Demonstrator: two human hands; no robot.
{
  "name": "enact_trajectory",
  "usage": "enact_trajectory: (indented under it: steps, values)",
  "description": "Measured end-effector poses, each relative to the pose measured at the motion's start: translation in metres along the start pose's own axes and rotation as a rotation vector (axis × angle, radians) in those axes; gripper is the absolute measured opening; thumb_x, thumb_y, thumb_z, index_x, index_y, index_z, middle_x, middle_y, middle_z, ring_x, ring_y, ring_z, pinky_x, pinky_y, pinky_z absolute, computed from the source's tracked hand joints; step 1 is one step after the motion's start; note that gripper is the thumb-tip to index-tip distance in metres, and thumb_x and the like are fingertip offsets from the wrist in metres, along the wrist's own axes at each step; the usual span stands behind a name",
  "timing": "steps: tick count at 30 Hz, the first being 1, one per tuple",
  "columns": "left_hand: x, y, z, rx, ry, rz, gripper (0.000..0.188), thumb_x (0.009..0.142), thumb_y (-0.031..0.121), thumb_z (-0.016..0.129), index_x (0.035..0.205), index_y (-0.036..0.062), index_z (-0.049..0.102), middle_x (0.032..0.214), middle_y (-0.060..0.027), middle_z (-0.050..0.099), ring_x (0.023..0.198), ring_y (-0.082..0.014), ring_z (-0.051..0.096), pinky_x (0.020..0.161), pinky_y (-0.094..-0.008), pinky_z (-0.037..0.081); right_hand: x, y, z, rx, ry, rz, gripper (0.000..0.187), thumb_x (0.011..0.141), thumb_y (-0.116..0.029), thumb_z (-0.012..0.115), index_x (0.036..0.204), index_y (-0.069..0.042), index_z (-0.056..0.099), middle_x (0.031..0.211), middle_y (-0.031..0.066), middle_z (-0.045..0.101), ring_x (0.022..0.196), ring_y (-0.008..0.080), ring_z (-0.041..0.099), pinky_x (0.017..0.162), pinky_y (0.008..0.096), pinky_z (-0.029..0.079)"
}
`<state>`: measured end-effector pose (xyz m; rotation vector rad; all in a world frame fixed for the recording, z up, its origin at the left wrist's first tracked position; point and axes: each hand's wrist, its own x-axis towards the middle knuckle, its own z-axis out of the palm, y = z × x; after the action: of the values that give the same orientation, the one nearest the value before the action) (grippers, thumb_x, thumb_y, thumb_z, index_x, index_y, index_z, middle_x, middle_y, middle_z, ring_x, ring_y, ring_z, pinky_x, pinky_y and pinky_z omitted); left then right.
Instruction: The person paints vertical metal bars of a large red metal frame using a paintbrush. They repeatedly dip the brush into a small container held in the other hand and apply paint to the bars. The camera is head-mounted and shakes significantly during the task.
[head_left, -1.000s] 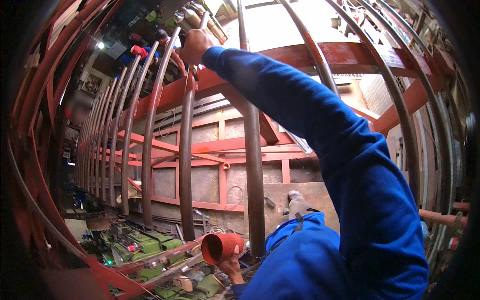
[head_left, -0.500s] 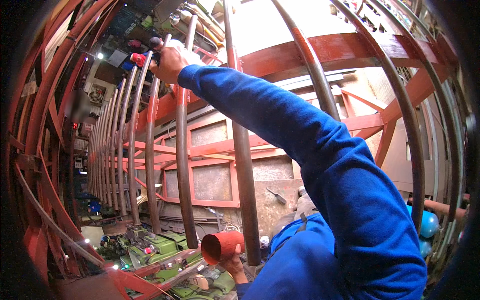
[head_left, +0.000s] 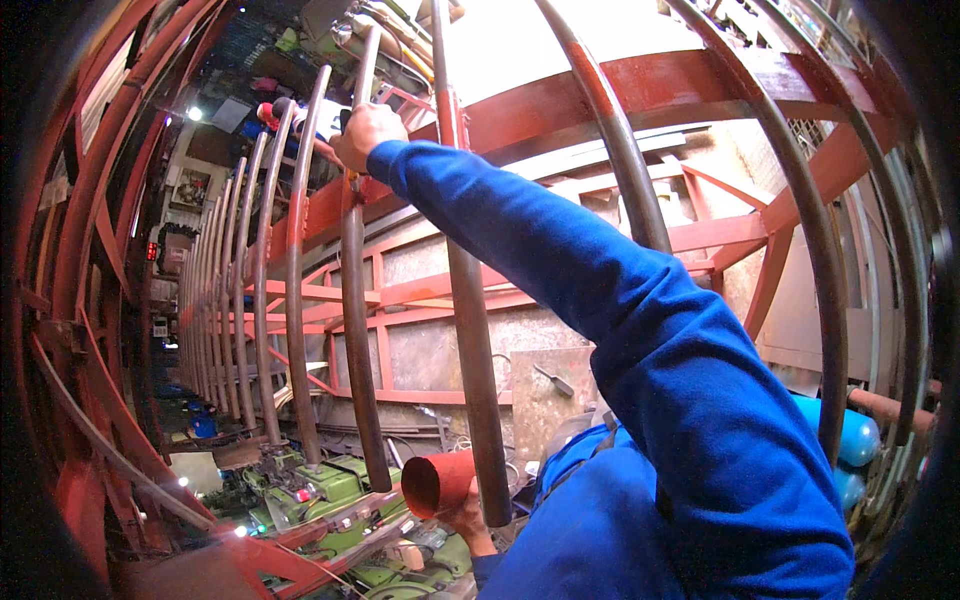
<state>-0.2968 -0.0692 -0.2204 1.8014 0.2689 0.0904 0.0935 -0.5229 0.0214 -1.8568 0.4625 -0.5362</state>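
My left hand (head_left: 463,512) holds a red, open-topped can (head_left: 441,484), tilted with its mouth toward the left. My right hand (head_left: 370,138) is up at a brown metal pipe (head_left: 360,340), with the arm in a blue sleeve reaching across from the lower right. Its fingers are closed at the pipe, just by a red cross beam (head_left: 550,112). Whatever they grip is hidden behind the hand. A second pipe (head_left: 468,330), brown below and red near the beam, runs between the can and my right forearm.
More pipes (head_left: 300,330) stand in a row to the left. Beyond them lie red frames (head_left: 420,398), a dark flat tool (head_left: 553,380) and green machinery (head_left: 335,488). Blue cylinders (head_left: 850,430) are at the right. Another person (head_left: 325,120) is partly visible far off at upper left.
My right hand has shifted slightly right and down, and sits lower along the pipe. The view has moved a little. My left hand keeps the can at nearly the same place.
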Motion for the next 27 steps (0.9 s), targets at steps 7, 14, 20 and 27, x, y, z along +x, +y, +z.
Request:
enact_trajectory:
  steps: [7,14,20,27]
  values:
    - [0.0,0.007,0.004,0.029,-0.021,0.003,0.082,0.064,0.016,0.083,0.131,0.0004,0.038,0.125,-0.0129,0.052,0.114,-0.0253,0.052,0.102,-0.0391,0.04,-0.007,0.02,-0.006,0.136,0.076,0.013,0.038,0.075,-0.033,0.069,0.09,0.002,0.07,0.093,0.0218,0.068,0.09,0.0336,0.067,0.082,0.0392,0.053]
    - [0.0,0.011,0.001,0.051,-0.027,0.008,0.085,0.063,0.019,0.084,0.132,0.0006,0.037,0.125,-0.0127,0.051,0.114,-0.025,0.052,0.101,-0.0388,0.04,0.005,0.009,-0.011,0.12,0.016,-0.017,0.039,0.074,-0.035,0.071,0.089,0.001,0.07,0.091,0.0227,0.068,0.088,0.0343,0.067,0.08,0.0397,0.054]
    - [0.004,0.016,0.007,0.077,-0.05,0.014,0.087,0.062,0.02,0.084,0.132,0.0007,0.037,0.125,-0.0125,0.051,0.115,-0.0247,0.051,0.101,-0.0386,0.04,0.007,0.002,-0.002,0.042,-0.002,-0.155,0.038,0.07,-0.033,0.071,0.086,0.002,0.07,0.089,0.0226,0.068,0.087,0.0335,0.068,0.081,0.0388,0.054]
    - [-0.007,0.019,0.012,0.117,-0.039,0.016,0.09,0.061,0.022,0.085,0.133,0.0009,0.036,0.126,-0.0123,0.051,0.115,-0.0244,0.051,0.101,-0.0383,0.039,0.003,-0.005,-0.011,0.099,-0.033,-0.021,0.046,0.076,-0.04,0.067,0.091,0.003,0.07,0.095,0.0244,0.067,0.091,0.0338,0.067,0.084,0.0412,0.053]
